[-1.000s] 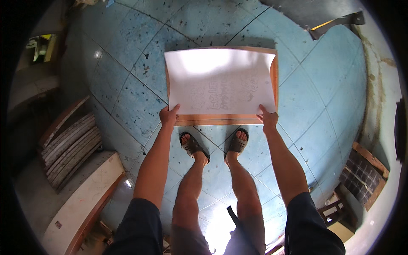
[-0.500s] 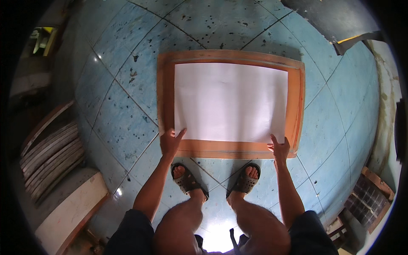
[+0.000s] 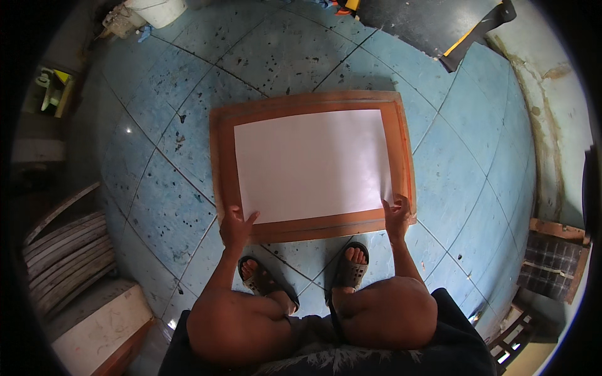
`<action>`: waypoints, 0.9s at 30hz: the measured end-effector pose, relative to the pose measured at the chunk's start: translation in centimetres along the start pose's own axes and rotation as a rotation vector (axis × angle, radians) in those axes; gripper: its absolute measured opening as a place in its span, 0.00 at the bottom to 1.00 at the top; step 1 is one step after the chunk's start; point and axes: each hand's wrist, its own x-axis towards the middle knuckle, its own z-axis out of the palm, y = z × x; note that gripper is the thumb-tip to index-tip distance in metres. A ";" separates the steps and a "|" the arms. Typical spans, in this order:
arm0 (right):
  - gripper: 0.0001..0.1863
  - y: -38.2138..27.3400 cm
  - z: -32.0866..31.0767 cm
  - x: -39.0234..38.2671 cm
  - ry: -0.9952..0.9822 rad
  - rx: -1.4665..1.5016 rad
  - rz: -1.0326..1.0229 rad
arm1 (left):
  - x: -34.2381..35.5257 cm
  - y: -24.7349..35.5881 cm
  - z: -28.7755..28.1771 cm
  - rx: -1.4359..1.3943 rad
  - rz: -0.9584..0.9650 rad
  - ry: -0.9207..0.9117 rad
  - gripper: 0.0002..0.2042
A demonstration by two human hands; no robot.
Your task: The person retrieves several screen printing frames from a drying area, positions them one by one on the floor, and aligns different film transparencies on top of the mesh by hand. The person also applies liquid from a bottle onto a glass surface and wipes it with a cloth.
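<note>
A large white sheet of paper (image 3: 310,166) lies over an orange-brown framed panel (image 3: 398,144), with a border of the panel showing on all sides. My left hand (image 3: 235,229) is at the panel's near left corner, its thumb over the sheet's corner and its other fingers curled. At the sheet's near right corner my right hand (image 3: 396,216) has its fingers closed, and the paper creases slightly there. The fingers' undersides are hidden, so I cannot tell how far they also grip the panel. My sandalled feet (image 3: 351,266) stand just below the panel's near edge.
Blue floor tiles (image 3: 464,163) with dark spatters surround the panel. A slatted wooden piece (image 3: 69,257) and a pale box-like block (image 3: 103,329) are at the left. A white bucket (image 3: 160,9) stands far left, a dark sheet (image 3: 420,25) lies far right, and a stained wall (image 3: 545,106) runs along the right.
My knees have bent and come up into view as I squat lower. The panel and sheet appear further left and slightly turned, with both hands still at the near corners.
</note>
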 end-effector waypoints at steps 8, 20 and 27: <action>0.23 -3.3 -0.6 0.5 -0.159 -0.287 -0.532 | 0.7 -3.2 0.9 0.201 0.631 0.174 0.30; 0.27 -3.9 1.0 0.8 -0.300 -0.414 -0.609 | 1.0 -3.8 2.1 0.241 0.670 0.151 0.31; 0.27 -4.4 0.8 1.0 -0.303 -0.386 -0.608 | 1.3 -3.2 1.1 0.340 0.634 0.098 0.33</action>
